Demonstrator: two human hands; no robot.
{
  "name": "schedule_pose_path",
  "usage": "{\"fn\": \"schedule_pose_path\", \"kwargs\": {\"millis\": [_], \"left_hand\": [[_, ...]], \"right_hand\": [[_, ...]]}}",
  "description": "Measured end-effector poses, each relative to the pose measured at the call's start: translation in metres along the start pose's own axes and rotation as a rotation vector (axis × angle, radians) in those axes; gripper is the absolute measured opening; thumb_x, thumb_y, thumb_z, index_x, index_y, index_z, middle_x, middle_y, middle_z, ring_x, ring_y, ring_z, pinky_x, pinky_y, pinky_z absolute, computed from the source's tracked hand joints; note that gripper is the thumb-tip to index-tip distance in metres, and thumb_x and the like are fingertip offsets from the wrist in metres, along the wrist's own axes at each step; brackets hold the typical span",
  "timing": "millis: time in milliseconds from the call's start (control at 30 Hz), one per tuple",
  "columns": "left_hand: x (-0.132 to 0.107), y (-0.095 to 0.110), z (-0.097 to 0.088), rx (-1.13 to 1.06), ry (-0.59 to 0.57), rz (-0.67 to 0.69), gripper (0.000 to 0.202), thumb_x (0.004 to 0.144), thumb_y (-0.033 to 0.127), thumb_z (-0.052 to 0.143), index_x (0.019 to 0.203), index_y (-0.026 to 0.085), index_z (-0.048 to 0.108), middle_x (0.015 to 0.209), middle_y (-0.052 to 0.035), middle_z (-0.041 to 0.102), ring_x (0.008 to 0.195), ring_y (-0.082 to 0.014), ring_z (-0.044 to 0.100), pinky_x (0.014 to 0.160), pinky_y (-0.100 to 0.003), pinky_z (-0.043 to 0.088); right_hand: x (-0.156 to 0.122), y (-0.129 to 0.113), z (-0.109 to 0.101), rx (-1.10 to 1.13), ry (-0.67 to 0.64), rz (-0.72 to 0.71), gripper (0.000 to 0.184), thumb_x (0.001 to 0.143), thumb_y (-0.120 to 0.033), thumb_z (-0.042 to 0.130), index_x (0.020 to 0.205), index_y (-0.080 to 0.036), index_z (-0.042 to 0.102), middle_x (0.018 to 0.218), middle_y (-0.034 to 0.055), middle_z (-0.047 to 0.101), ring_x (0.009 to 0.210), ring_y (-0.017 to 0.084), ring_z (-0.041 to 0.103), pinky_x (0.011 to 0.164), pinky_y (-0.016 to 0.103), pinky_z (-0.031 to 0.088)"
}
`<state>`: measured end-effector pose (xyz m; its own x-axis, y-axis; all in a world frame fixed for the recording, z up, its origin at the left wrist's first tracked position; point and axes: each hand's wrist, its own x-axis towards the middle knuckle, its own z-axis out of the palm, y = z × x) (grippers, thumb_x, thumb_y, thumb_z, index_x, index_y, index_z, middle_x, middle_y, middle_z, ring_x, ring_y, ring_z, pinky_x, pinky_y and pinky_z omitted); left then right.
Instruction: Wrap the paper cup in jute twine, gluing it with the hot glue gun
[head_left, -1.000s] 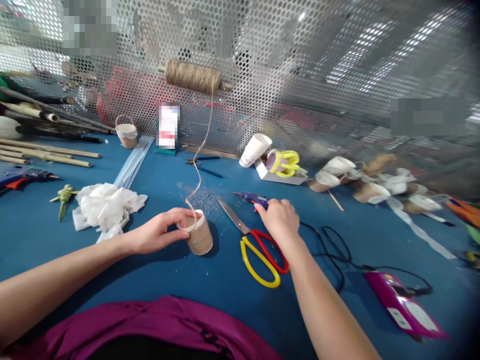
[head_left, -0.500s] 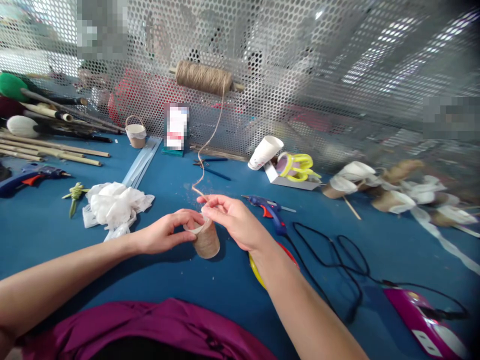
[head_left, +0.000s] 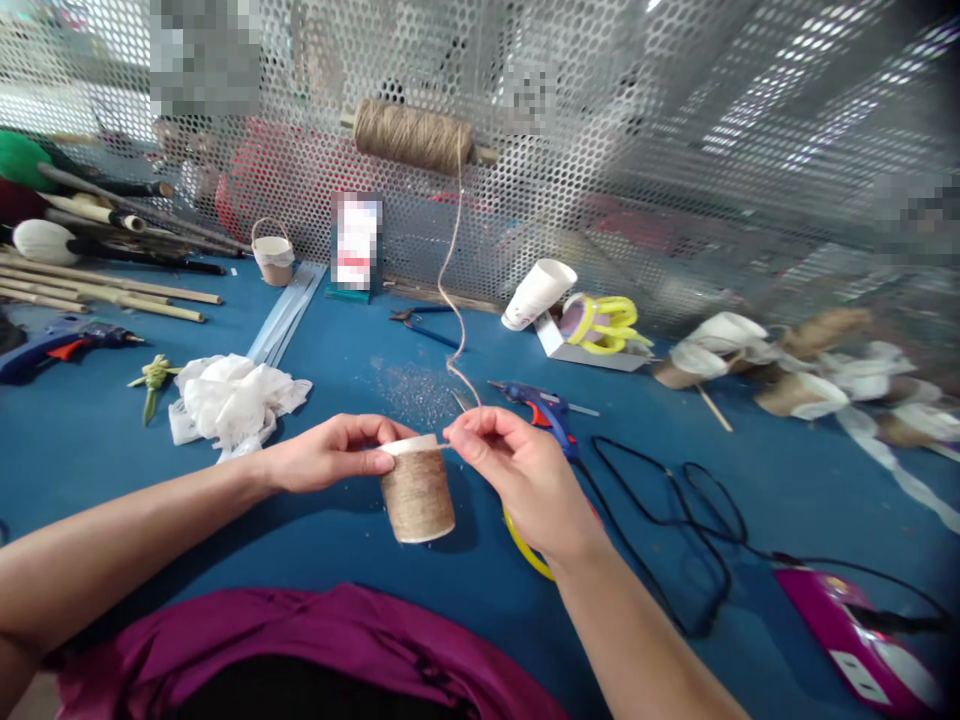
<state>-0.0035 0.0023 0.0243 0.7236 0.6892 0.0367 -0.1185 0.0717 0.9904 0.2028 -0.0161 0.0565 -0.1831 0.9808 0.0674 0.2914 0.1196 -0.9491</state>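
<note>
A paper cup (head_left: 418, 495) wrapped in brown twine stands slightly tilted above the blue table, with a white band showing at its rim and base. My left hand (head_left: 341, 452) grips the cup's rim, thumb outside and fingers behind or inside it. Just right of the rim, my right hand (head_left: 517, 470) pinches the jute twine (head_left: 454, 345), and a short length runs from the fingertips to the cup. The twine leads up to a spool (head_left: 412, 135) on a rod at the mesh panel.
Beyond my right hand lie a blue glue gun (head_left: 551, 405) and its black cord. Yellow-handled scissors (head_left: 529, 550) lie partly under my right wrist. White lace (head_left: 232, 400) is bunched at left. Pliers (head_left: 427, 325) rest behind. A purple power strip (head_left: 847, 640) sits at right.
My right hand has moved right, away from the cup's rim, drawing the twine with it. The cup has turned more upright, so more of its wrapped side shows.
</note>
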Motion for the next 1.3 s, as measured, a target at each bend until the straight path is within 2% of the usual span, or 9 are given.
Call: {"fn": "schedule_pose_path", "kwargs": {"millis": [233, 467, 900, 1300], "left_hand": [[-0.003, 0.003, 0.002, -0.058, -0.052, 0.012, 0.025, 0.081, 0.033, 0.058, 0.072, 0.011, 0.051, 0.118, -0.0117, 0.056, 0.104, -0.0201, 0.053, 0.089, -0.035, 0.04], [-0.004, 0.003, 0.002, -0.066, -0.076, 0.013, 0.023, 0.081, 0.032, 0.058, 0.073, 0.011, 0.051, 0.12, -0.0123, 0.055, 0.104, -0.0202, 0.053, 0.088, -0.033, 0.04], [-0.007, 0.004, 0.001, -0.132, -0.146, 0.035, 0.019, 0.081, 0.027, 0.059, 0.074, 0.011, 0.052, 0.126, -0.0137, 0.051, 0.11, -0.0225, 0.05, 0.09, -0.035, 0.037], [-0.008, 0.007, 0.001, -0.18, -0.161, 0.058, 0.017, 0.081, 0.026, 0.059, 0.074, 0.013, 0.053, 0.12, -0.0107, 0.055, 0.112, -0.0215, 0.047, 0.092, -0.035, 0.036]], "right_hand": [[-0.008, 0.007, 0.004, 0.107, 0.022, 0.024, 0.019, 0.076, -0.037, 0.062, 0.074, -0.019, 0.056, 0.075, 0.0015, 0.059, 0.071, 0.013, 0.054, 0.068, 0.027, 0.046], [-0.01, 0.007, 0.005, 0.134, 0.033, -0.012, 0.019, 0.077, -0.037, 0.062, 0.073, -0.019, 0.056, 0.079, 0.0016, 0.059, 0.075, 0.014, 0.056, 0.072, 0.029, 0.047], [-0.013, 0.018, 0.003, 0.257, -0.012, 0.055, 0.019, 0.077, -0.037, 0.063, 0.073, -0.02, 0.056, 0.087, 0.0016, 0.059, 0.081, 0.014, 0.054, 0.075, 0.03, 0.042], [-0.014, 0.013, 0.009, 0.526, -0.114, 0.124, 0.017, 0.075, -0.031, 0.065, 0.067, -0.019, 0.055, 0.09, 0.0008, 0.062, 0.082, 0.012, 0.056, 0.076, 0.028, 0.042]]}}
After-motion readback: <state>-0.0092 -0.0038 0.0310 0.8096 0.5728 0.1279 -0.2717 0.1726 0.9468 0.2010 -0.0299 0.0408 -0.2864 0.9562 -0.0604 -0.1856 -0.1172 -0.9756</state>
